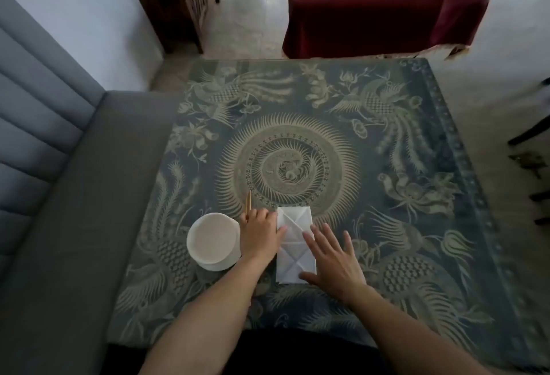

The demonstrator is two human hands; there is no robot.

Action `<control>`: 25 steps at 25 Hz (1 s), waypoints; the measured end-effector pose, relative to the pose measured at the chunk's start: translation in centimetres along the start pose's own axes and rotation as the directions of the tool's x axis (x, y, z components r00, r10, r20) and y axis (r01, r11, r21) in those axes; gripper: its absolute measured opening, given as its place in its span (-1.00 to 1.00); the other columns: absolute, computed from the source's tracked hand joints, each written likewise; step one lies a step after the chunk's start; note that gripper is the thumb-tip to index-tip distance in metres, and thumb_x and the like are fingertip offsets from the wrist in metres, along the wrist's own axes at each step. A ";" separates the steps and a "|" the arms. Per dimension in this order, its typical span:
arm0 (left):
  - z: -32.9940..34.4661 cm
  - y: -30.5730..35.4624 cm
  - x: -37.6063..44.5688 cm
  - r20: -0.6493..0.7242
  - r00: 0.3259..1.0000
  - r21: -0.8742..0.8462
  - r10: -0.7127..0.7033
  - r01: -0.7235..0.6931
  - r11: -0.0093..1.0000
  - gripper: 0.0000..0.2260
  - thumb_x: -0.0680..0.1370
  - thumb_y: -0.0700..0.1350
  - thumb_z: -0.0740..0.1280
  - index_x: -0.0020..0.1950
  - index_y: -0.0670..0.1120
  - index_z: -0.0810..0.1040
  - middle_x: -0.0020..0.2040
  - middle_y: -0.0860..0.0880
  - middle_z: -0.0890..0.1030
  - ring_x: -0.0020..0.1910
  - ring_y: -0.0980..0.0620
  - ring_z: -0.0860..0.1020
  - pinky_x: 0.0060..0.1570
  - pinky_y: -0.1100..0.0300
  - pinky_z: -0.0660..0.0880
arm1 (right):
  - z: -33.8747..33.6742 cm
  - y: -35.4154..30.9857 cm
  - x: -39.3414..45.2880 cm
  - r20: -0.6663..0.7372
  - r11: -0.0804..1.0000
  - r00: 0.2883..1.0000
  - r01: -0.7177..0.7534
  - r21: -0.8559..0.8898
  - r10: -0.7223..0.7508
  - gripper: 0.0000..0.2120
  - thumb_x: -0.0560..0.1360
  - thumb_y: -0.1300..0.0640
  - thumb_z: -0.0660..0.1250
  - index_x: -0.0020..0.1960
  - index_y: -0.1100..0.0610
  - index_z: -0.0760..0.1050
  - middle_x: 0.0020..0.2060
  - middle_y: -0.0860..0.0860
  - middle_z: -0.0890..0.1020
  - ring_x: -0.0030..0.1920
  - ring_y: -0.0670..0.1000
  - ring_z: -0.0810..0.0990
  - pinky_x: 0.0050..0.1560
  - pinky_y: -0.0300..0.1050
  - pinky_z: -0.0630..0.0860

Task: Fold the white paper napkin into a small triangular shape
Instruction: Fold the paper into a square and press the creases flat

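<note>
From where the person sits, two bare forearms reach in over the near edge of the desk (446, 255), which carries a dark blue cloth printed with pale birds and a round sunburst at its middle. The near edge lies just under the elbows; the cloth runs bare toward 12 and 3 o'clock, so there is free room ahead and to the right. At 9 o'clock a grey sofa (59, 196) presses against the desk's side.

The white paper napkin (294, 255) lies flat near the front of the desk, a tall narrow rectangle creased with diagonal lines that cross in its lower half and meet again in its upper half.

The left hand (262, 238) rests at the napkin's 9 o'clock side, its grip open, fingers flat and a fingertip on the paper's left edge. The right hand (333, 258) lies at 3 o'clock, grip open too, palm down, fingers spread over the right edge, thumb by the lower corner.

Just beyond the left hand stands a stack of white bowls (212, 240), with chopsticks (248, 203) behind it. Farther, at 12 o'clock, a maroon-draped table (381, 8) stands across open floor.
</note>
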State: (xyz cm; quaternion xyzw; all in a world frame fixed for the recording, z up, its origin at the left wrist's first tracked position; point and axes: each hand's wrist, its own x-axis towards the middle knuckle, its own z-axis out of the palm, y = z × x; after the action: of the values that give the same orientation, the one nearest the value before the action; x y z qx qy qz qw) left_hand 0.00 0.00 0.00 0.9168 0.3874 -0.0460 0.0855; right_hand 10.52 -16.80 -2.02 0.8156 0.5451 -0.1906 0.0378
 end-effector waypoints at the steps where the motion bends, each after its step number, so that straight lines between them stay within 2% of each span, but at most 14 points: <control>1: -0.2 0.1 0.5 0.008 1.000 -0.010 -0.024 0.024 1.000 -0.67 0.58 0.18 0.25 0.25 0.04 0.53 0.18 0.02 0.57 0.20 -0.05 0.44 0.18 -0.01 0.23 | 0.1 0.0 -0.1 0.008 1.000 1.000 0.010 -0.008 -0.010 -0.10 0.47 -0.44 0.07 0.57 -0.03 -0.25 0.58 -0.01 -0.16 0.52 0.09 -0.31 0.45 0.35 -0.26; 6: 0.1 0.3 3.0 0.065 0.982 -0.104 -0.175 0.181 0.978 -0.71 0.57 0.16 0.31 0.21 0.05 0.56 0.21 0.00 0.57 0.26 -0.06 0.43 0.20 -0.05 0.25 | 0.9 0.2 -0.4 0.046 0.999 0.999 0.023 -0.035 -0.022 -0.12 0.49 -0.41 0.08 0.58 0.00 -0.24 0.58 0.00 -0.15 0.54 0.11 -0.26 0.44 0.36 -0.24; 10: 0.3 0.2 4.6 0.089 0.963 -0.225 -0.256 0.269 0.936 -0.78 0.54 0.11 0.38 0.12 0.06 0.60 0.14 0.01 0.60 0.26 -0.08 0.43 0.21 -0.10 0.24 | 1.0 0.5 -0.3 0.058 0.999 0.998 0.031 -0.032 -0.030 -0.13 0.50 -0.41 0.08 0.58 -0.01 -0.21 0.58 0.01 -0.16 0.54 0.13 -0.22 0.44 0.37 -0.21; 17: 0.5 0.4 5.3 0.115 0.967 -0.302 -0.228 0.252 0.919 -0.96 0.53 -0.04 0.41 -0.10 0.03 0.60 0.03 -0.03 0.58 0.13 -0.09 0.49 0.24 -0.11 0.36 | 0.8 0.6 -0.2 0.051 0.999 0.997 0.051 0.009 -0.051 -0.13 0.47 -0.41 0.14 0.58 0.00 -0.11 0.59 0.04 -0.06 0.55 0.15 -0.14 0.45 0.37 -0.14; 19: 0.2 0.4 5.3 0.120 0.971 -0.388 -0.205 0.236 0.891 -0.97 0.52 -0.09 0.41 -0.12 -0.02 0.61 0.04 -0.07 0.56 0.02 -0.07 0.53 0.12 -0.01 0.48 | 0.6 0.6 -0.1 0.016 0.999 0.998 0.053 0.010 -0.053 -0.14 0.46 -0.45 0.11 0.57 0.01 -0.01 0.58 0.06 0.03 0.55 0.18 -0.08 0.47 0.36 -0.11; 21: -0.3 0.6 5.3 0.181 0.964 -0.474 -0.193 0.258 0.842 -0.96 0.50 -0.11 0.40 -0.14 -0.04 0.58 -0.01 -0.06 0.59 -0.10 -0.02 0.54 -0.10 0.13 0.47 | 0.0 0.3 0.2 -0.085 0.998 0.996 0.032 0.060 -0.026 -0.20 0.45 -0.47 0.06 0.50 0.02 0.20 0.51 0.08 0.22 0.51 0.21 0.09 0.47 0.30 0.02; 22: -0.6 0.8 5.3 0.229 0.957 -0.502 -0.181 0.275 0.820 -0.96 0.50 -0.10 0.39 -0.15 -0.04 0.58 -0.05 -0.04 0.63 -0.14 0.00 0.54 -0.16 0.17 0.43 | -0.5 -0.1 0.6 -0.148 0.994 0.989 0.009 0.111 0.008 -0.25 0.45 -0.47 0.07 0.43 0.02 0.31 0.43 0.07 0.34 0.44 0.19 0.23 0.44 0.24 0.15; 24: -1.1 1.2 5.4 0.323 0.934 -0.553 -0.150 0.315 0.771 -0.96 0.48 -0.11 0.41 -0.15 -0.06 0.60 -0.13 -0.03 0.66 -0.16 0.01 0.58 -0.20 0.17 0.44 | -1.6 -1.4 1.7 -0.218 0.966 0.966 -0.080 0.244 0.135 -0.34 0.43 -0.47 0.09 0.29 -0.01 0.40 0.21 -0.02 0.50 0.23 0.09 0.44 0.23 0.09 0.38; 25: -1.4 1.4 5.5 0.371 0.917 -0.595 -0.145 0.355 0.721 -0.96 0.47 -0.13 0.42 -0.16 -0.08 0.61 -0.16 -0.05 0.67 -0.18 0.00 0.61 -0.20 0.15 0.49 | -2.2 -2.1 2.4 -0.196 0.937 0.957 -0.143 0.318 0.212 -0.35 0.42 -0.48 0.11 0.26 -0.02 0.40 0.15 -0.05 0.53 0.16 0.05 0.48 0.14 0.05 0.43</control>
State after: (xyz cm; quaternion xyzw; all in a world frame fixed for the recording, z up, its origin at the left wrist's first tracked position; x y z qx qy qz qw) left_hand 4.82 3.16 0.70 0.7494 0.4829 -0.0574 0.4493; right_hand 9.99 -13.27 -0.48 0.8743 0.4341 -0.1726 -0.1319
